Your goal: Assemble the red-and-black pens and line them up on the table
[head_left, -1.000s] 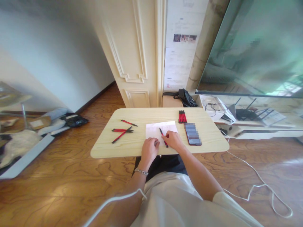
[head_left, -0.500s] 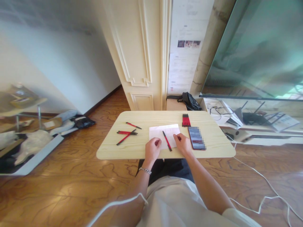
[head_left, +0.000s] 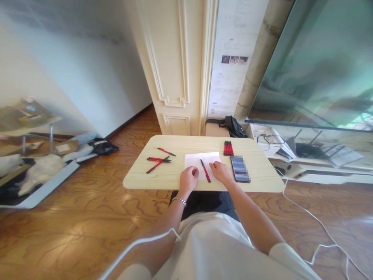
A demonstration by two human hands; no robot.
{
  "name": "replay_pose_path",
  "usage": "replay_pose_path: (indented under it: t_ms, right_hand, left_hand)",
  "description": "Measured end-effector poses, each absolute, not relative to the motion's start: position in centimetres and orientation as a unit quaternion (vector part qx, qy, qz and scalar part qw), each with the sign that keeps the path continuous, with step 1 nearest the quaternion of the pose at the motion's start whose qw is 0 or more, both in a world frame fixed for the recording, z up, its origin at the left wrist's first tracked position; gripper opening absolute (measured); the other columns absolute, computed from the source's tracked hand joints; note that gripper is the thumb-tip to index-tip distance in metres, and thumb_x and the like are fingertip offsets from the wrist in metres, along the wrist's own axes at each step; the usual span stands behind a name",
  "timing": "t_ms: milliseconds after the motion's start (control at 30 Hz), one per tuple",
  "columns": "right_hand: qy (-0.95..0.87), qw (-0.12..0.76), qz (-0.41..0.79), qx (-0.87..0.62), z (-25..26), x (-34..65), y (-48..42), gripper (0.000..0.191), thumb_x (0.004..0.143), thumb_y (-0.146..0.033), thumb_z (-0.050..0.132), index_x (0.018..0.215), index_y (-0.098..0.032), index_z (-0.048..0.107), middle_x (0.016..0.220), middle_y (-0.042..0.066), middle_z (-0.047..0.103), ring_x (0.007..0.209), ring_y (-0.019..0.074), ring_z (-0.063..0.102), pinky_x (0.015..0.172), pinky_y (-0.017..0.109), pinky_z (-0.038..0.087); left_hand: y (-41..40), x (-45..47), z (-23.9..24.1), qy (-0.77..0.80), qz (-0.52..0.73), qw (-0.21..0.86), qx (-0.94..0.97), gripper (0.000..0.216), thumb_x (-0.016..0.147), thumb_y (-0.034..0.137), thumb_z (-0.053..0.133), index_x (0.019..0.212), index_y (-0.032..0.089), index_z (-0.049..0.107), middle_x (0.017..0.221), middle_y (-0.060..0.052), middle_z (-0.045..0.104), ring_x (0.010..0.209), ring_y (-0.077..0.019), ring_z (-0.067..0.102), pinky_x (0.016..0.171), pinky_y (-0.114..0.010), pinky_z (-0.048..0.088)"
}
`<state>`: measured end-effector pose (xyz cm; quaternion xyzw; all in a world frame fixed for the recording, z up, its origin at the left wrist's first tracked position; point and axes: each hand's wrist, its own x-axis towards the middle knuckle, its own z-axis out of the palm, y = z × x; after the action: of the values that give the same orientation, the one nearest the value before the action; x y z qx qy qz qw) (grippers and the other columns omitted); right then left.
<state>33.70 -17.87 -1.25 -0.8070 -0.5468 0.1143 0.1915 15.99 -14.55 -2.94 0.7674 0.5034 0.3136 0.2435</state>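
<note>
One red-and-black pen (head_left: 204,169) lies slantwise on the white paper (head_left: 190,159), between the hands and apparently held by neither. Left hand (head_left: 189,179), near left: fingers curled; cannot tell whether they pinch anything. Right hand (head_left: 221,172), just right of the pen: fingers bent, contact between tips unclear. Step in hand, as judged: positioning this pen. Lifting it calls for a fingertip grip on the barrel. Crossed pens (head_left: 158,160) lie left; a pen row (head_left: 228,148) lies far right, beyond the phone (head_left: 239,169).

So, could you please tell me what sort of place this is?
Probably a living room in a home, though I cannot be certain: a large, TV-like screen sits above a low white cabinet, and the floor has a wood-grain look.
</note>
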Motion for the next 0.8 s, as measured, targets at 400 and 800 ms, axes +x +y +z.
replay_pose_path:
  t_ms: [400, 800]
  right_hand:
    - [-0.57, 0.086, 0.133, -0.806, 0.2, 30.6, -12.3, 0.05, 0.082, -0.056, 0.053, 0.109, -0.015, 0.062, 0.109, 0.017, 0.066, 0.098, 0.0266, 0.062, 0.076, 0.032, 0.044]
    - [-0.568, 0.287, 0.264, -0.725, 0.1, 32.9, -14.1, 0.04, 0.087, -0.044, 0.044, 0.074, -0.013, 0.065, 0.071, 0.007, 0.067, 0.067, 0.0144, 0.06, 0.059, 0.023, 0.04]
  left_hand:
    - [-14.4, 16.1, -3.2, 0.52, 0.3, 0.231, 0.766, 0.018, 0.086, 0.026, 0.05, 0.09, 0.02, 0.066, 0.089, -0.005, 0.071, 0.081, -0.0166, 0.065, 0.078, -0.027, 0.047]
    - [-15.3, 16.5, -1.4, 0.483, 0.359, 0.296, 0.741, 0.026, 0.087, 0.037, 0.05, 0.089, 0.018, 0.068, 0.088, -0.008, 0.071, 0.082, -0.02, 0.065, 0.078, -0.03, 0.047]
